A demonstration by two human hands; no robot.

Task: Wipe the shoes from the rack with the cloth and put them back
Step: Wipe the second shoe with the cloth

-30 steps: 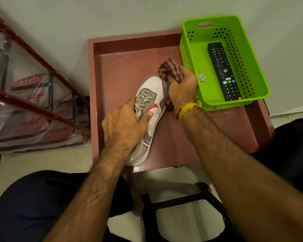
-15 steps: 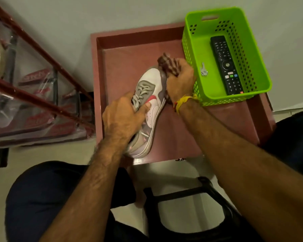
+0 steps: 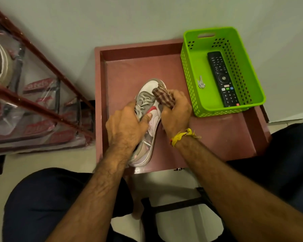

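1. Sneaker, white and grey leather-look with a red side mark and grey laces, lies on the reddish-brown raised-edge bench, toe pointing away from the person.
2. The left hand grips the sneaker over its laces and middle, thumb pressed against the red mark.
3. The right hand clutches a bunched maroon-and-cream checked cloth, which is pressed on the sneaker's toe area; a yellow thread band circles that wrist.
4. A bright green perforated plastic basket stands on the bench's far right corner, holding a black remote control and a small silver key.
5. A dark red metal rack stands to the left, with a pale shoe on it at the frame edge.
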